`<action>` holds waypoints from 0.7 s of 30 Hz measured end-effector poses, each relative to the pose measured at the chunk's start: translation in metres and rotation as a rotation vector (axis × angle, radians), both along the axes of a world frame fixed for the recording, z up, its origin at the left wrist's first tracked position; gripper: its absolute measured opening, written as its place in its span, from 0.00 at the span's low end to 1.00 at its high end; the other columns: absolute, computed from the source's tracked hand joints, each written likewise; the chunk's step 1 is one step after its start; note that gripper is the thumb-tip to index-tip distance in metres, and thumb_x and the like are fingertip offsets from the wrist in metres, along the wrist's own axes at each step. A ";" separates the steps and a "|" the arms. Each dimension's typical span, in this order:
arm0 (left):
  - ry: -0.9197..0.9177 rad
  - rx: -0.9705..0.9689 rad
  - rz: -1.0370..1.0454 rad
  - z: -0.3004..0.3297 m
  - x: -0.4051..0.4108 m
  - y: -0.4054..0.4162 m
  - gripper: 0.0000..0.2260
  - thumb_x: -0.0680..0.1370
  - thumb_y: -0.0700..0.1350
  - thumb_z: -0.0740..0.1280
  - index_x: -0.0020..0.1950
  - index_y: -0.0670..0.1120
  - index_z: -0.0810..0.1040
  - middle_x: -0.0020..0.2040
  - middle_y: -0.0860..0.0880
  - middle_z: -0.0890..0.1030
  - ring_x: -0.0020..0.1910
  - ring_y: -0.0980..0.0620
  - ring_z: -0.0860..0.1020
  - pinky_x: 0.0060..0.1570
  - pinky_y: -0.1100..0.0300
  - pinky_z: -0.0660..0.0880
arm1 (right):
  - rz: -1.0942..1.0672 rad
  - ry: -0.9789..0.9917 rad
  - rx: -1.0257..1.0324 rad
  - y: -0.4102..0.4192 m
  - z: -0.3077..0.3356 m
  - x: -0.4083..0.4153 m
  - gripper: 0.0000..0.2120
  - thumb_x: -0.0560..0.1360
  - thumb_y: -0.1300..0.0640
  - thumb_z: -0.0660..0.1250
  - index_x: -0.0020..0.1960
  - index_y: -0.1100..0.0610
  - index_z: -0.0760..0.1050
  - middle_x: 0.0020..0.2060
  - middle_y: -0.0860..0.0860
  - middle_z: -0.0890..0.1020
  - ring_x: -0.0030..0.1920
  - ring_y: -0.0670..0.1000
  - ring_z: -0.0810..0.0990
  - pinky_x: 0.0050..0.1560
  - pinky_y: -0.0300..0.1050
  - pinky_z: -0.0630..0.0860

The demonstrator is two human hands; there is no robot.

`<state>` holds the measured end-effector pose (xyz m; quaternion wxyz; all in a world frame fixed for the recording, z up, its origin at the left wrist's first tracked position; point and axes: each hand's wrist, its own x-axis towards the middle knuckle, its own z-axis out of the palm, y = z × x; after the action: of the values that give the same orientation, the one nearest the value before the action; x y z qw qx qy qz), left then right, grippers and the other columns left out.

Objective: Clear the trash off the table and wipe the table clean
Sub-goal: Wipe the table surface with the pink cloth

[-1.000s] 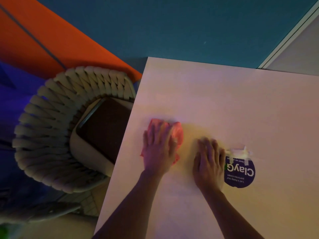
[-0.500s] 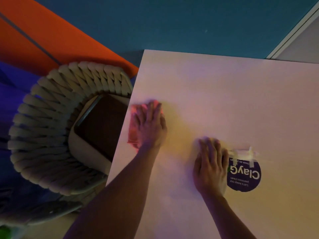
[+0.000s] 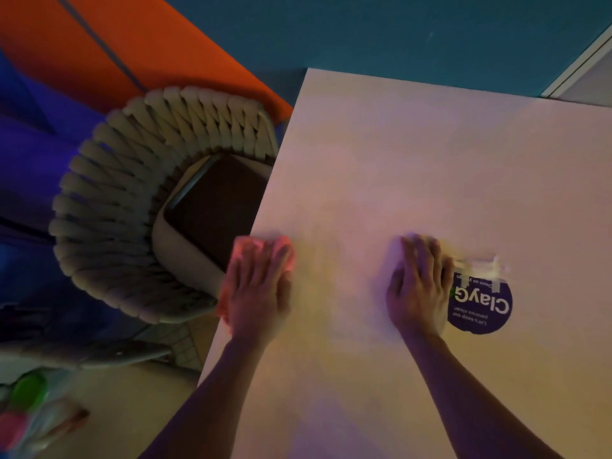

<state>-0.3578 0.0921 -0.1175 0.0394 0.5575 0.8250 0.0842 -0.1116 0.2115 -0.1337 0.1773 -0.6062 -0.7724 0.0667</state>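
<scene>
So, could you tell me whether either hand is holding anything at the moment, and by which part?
The left hand presses flat on top of the pink cloth; the right hand rests flat on the table, holding nothing.

Dim, mixed purple-yellow cast on table [image 3: 414, 160]. Motion blur on left hand [image 3: 260, 289] and cloth [image 3: 246, 246]; frame soft overall, wide-angle bending at edges.

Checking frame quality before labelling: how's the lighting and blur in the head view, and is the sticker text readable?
Head view: dim, strongly tinted light, purple to yellow across the table; motion blur smears the left hand and the pink cloth at the table's left edge; the right hand is slightly soft; on the round sticker "ClayG" reads upside down, small print unreadable; bottom-left corner items are too blurred to identify.
</scene>
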 end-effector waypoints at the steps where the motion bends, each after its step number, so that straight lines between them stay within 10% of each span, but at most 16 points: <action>1: -0.006 -0.029 0.103 0.001 -0.004 -0.011 0.23 0.84 0.54 0.56 0.79 0.55 0.64 0.79 0.48 0.66 0.79 0.41 0.61 0.75 0.41 0.60 | -0.002 0.008 -0.002 0.000 -0.001 -0.001 0.23 0.79 0.57 0.57 0.74 0.56 0.69 0.74 0.55 0.70 0.77 0.61 0.62 0.75 0.63 0.59; 6: -0.155 -0.047 0.354 0.006 0.058 0.004 0.25 0.82 0.52 0.55 0.81 0.54 0.61 0.79 0.41 0.64 0.78 0.35 0.60 0.76 0.44 0.55 | 0.083 0.085 -0.056 0.004 0.001 0.011 0.27 0.73 0.61 0.55 0.72 0.58 0.72 0.72 0.55 0.72 0.75 0.62 0.66 0.72 0.64 0.63; 14: -0.187 -0.080 -0.328 0.009 0.208 -0.012 0.30 0.77 0.49 0.62 0.80 0.55 0.62 0.81 0.50 0.61 0.80 0.39 0.56 0.75 0.39 0.57 | 0.100 0.198 -0.146 -0.041 0.016 0.083 0.24 0.74 0.65 0.57 0.67 0.59 0.77 0.70 0.56 0.74 0.74 0.58 0.67 0.69 0.62 0.70; 21: -0.113 -0.075 -0.514 0.009 0.123 -0.110 0.28 0.78 0.49 0.64 0.79 0.57 0.65 0.81 0.55 0.59 0.81 0.44 0.53 0.75 0.39 0.58 | 0.059 -0.005 -0.125 -0.122 0.013 0.144 0.26 0.74 0.64 0.57 0.72 0.58 0.72 0.73 0.58 0.69 0.76 0.62 0.63 0.71 0.66 0.62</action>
<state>-0.2345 -0.0184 -0.1085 0.1262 0.7413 0.6552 0.0720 0.0323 0.0891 -0.1204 0.1348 -0.5934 -0.7846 0.1185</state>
